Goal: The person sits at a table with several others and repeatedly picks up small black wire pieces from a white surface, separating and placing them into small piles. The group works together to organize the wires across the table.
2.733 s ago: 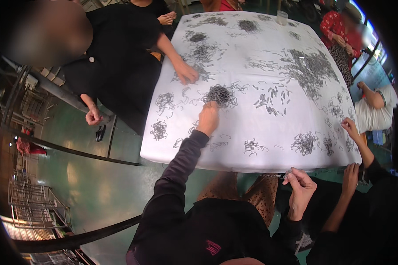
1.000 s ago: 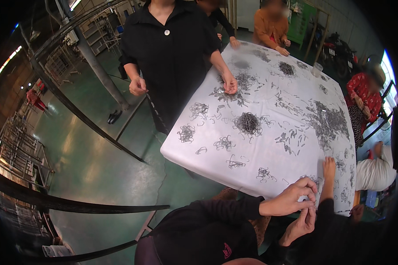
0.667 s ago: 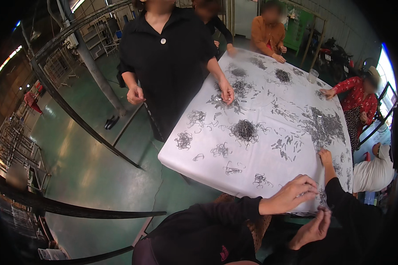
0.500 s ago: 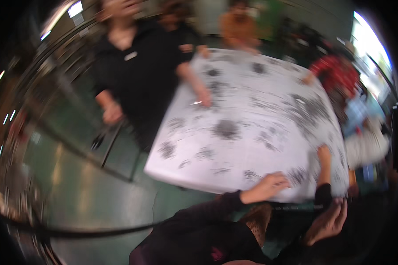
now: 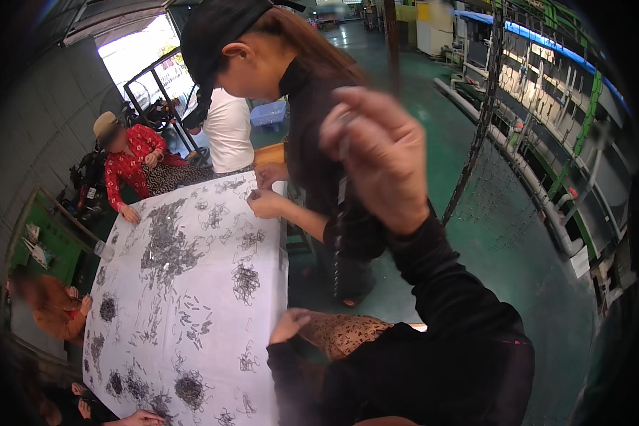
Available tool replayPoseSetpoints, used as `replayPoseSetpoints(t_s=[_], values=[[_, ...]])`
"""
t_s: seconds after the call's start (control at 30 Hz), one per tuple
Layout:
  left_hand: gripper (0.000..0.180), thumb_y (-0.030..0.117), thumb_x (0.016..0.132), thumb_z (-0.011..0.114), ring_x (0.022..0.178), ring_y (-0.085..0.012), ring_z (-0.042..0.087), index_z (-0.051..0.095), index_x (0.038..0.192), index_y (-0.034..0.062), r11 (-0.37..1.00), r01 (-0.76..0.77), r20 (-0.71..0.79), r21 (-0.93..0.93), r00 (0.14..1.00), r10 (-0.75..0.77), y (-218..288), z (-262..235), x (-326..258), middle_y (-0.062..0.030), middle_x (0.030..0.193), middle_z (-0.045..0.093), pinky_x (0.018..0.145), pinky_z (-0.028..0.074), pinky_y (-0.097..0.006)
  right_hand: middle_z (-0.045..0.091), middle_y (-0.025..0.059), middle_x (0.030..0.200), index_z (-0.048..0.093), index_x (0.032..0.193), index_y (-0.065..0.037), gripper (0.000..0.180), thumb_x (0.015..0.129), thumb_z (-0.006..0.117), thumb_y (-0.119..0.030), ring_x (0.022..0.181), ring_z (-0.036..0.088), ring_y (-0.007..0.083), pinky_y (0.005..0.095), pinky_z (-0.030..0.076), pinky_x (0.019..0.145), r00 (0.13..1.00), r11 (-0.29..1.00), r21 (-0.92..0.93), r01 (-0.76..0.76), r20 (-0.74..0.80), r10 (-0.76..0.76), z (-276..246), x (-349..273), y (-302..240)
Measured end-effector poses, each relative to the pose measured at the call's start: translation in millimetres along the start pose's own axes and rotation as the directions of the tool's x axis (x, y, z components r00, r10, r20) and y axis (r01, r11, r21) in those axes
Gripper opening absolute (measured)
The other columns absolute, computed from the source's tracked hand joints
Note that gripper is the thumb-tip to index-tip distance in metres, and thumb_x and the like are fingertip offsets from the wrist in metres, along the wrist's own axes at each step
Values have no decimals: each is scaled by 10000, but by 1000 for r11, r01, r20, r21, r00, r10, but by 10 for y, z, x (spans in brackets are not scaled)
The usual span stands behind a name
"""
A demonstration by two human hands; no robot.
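left hand [image 5: 289, 326] resting loosely open on the edge of the white-covered bench [image 5: 263, 312], right hand [image 5: 380, 156] raised mid-air, blurry, grip unclear, small dark metal bits [image 5: 246, 280] scattered in piles across the bench

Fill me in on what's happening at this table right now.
Several people work around a white-covered table strewn with piles of small dark wire pieces. The camera wearer's left hand rests at the table's near edge, touching it. Their right hand is raised in the air, fingers pinched on something thin and blurred. A co-worker in black leans over the far side, both hands on the pieces; others sit at the left.
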State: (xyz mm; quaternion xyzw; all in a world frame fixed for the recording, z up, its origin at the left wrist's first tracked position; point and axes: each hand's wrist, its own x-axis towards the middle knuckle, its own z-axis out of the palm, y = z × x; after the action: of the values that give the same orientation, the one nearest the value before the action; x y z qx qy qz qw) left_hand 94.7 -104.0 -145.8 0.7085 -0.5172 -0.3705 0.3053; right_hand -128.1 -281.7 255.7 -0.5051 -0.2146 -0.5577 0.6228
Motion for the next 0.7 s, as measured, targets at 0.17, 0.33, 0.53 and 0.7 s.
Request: replayPoseSetpoints(t_s=[0.17, 0.33, 0.53, 0.7], values=[[388, 279, 846, 680, 1291, -346, 398, 632, 1180, 86, 991, 18, -81, -135, 996, -30, -212, -147, -13, -215, 1334, 474, 1088, 309, -382, 692, 128, 897, 625, 1084, 38, 205, 892, 620, -36, 814, 667, 166, 262, 501, 742, 986, 966, -212, 148, -49, -162, -289, -93, -612], [389, 279, 889, 632, 1366, -333, 318, 595, 1225, 86, 977, -38, -91, -208, 996, 20, -265, -231, -109, -225, 1391, 439, 1127, 235, -373, 673, 123, 872, 619, 1112, 45, 250, 875, 632, -36, 769, 607, 155, 286, 472, 735, 971, 907, -383, 173, -88, -222, -328, -231, -1140], [387, 115, 886, 619, 1408, -305, 255, 572, 1257, 13, 943, 105, -36, -317, 992, -122, -348, -298, 34, -248, 1503, 276, 1137, 186, -344, 698, 109, 858, 645, 1070, 22, 230, 853, 672, -50, 735, 640, 136, 238, 486, 668, 904, 716, -670, 193, -163, -396, -436, -338, -1727], [372, 71, 888, 605, 1385, -260, 288, 553, 1241, -33, 901, 90, 8, -424, 995, -95, -547, -354, 92, -232, 1484, 311, 1123, 200, -313, 706, 90, 869, 678, 990, -10, 143, 860, 680, -68, 788, 661, 127, 214, 493, 665, 820, 514, -841, 170, -169, -547, -511, -271, -2028]])
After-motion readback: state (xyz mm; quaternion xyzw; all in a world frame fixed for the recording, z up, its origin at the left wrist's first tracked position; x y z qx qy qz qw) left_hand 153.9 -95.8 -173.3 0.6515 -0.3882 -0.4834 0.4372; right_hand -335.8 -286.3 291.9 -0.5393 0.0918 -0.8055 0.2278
